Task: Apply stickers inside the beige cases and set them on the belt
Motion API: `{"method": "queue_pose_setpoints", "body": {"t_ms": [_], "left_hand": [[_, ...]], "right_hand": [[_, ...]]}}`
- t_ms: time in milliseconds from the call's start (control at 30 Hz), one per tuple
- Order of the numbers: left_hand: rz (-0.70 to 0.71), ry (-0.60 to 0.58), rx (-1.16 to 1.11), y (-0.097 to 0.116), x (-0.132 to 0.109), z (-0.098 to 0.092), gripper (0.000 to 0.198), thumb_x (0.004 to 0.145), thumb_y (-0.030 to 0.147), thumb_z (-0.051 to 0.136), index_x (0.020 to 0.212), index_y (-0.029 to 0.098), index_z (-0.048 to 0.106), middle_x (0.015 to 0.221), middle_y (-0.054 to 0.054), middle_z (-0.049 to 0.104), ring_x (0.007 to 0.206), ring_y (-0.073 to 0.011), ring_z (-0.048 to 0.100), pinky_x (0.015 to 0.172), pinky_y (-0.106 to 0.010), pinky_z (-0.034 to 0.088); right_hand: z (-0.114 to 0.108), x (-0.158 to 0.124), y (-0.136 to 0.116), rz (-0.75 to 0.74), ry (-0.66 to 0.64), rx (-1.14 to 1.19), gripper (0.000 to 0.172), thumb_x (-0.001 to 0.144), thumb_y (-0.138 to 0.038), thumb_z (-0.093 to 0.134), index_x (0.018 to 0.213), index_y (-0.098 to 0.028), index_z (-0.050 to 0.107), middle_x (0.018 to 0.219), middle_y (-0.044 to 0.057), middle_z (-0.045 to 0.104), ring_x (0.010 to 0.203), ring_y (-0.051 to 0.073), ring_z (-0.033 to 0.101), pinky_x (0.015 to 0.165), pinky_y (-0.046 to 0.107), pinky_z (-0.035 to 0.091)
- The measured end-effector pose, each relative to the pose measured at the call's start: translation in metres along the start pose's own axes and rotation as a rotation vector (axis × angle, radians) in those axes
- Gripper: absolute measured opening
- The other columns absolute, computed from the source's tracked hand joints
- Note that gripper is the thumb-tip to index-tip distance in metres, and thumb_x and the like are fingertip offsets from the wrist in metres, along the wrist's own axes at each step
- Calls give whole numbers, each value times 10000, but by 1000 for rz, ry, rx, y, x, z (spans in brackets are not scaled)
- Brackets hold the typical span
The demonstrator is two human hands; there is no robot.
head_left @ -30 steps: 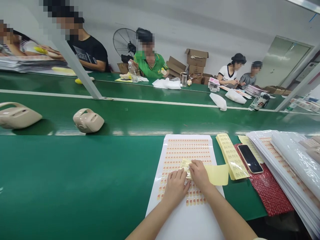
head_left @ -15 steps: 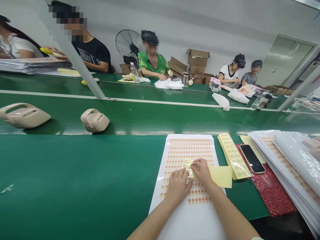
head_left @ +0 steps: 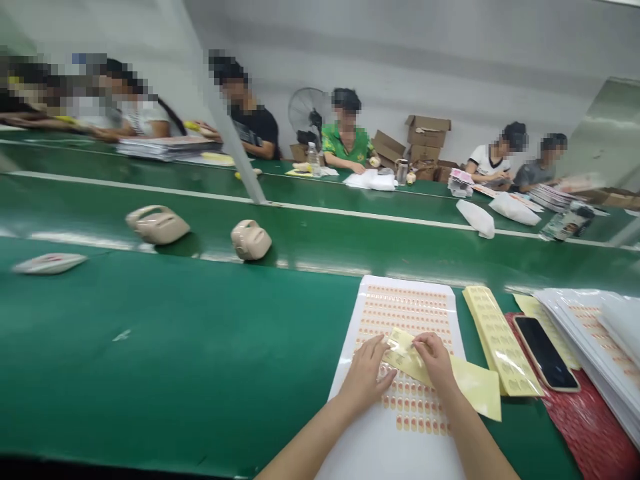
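Note:
A yellow strip of clear stickers [head_left: 476, 387] lies aslant over a white sheet [head_left: 390, 460] printed with rows of small orange-and-yellow oval stickers [head_left: 407, 313]. My left hand [head_left: 364, 375] holds the strip's left end, fingertips at its edge and thumb below. Over the strip, my right hand [head_left: 435, 360] is closed in a pinch, thumb and forefinger at a glossy clear sticker near that end; its edges are hard to make out. Both forearms come in from the bottom and cover parts of the white sheet.
To the right lie more yellow sticker sheets [head_left: 500, 347], a phone [head_left: 546, 353] on red wrapping [head_left: 590, 427] and a stack of white sheets [head_left: 595, 360]. Two beige handled casings [head_left: 159, 227] stand across the belt. Several co-workers sit at the far bench, one in a green shirt [head_left: 345, 143].
The view has swung left, so everything sits further right and lower. My right hand has drawn slightly away from my left along the strip, still pinching.

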State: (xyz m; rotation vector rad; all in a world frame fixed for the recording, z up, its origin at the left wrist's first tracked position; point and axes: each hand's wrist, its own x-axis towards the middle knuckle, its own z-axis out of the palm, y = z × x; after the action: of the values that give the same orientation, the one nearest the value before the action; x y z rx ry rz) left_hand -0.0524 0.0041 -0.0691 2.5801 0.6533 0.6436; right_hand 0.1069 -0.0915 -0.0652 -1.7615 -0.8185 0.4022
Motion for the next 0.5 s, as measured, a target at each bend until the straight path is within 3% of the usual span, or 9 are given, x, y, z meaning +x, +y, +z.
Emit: {"method": "queue_pose_setpoints", "body": {"t_ms": [100, 300, 500], "left_hand": [[-193, 110, 4, -49, 13, -22, 342, 756, 285, 555, 1082, 183, 530, 1271, -129, 496, 1218, -273, 427, 980, -447, 392], [-706, 421, 6, -164, 42, -83, 387, 782, 221, 565, 1131, 82, 475, 1226, -183, 494, 1205, -277, 431, 1012, -459, 347], [-1020, 640, -38, -222, 86, -121, 552, 798, 319, 597, 1264, 124, 375, 1303, -152, 432, 1213, -284, 410, 988, -490, 355]], "right_hand": [[-1, 1, 5, 10, 21, 3, 494, 667, -654, 517, 718, -175, 628, 861, 117, 584, 898, 273, 521, 859, 451, 380], [-6, 1, 22, 33, 35, -91, 488, 658, -660, 538, 761, -194, 639, 915, 94, 585, 953, 270, 521, 868, 417, 401], [-2, -8, 25, -60, 104, -218, 466, 734, -629, 499, 892, -207, 616, 999, 77, 580, 1000, 268, 500, 916, 413, 367]]}}
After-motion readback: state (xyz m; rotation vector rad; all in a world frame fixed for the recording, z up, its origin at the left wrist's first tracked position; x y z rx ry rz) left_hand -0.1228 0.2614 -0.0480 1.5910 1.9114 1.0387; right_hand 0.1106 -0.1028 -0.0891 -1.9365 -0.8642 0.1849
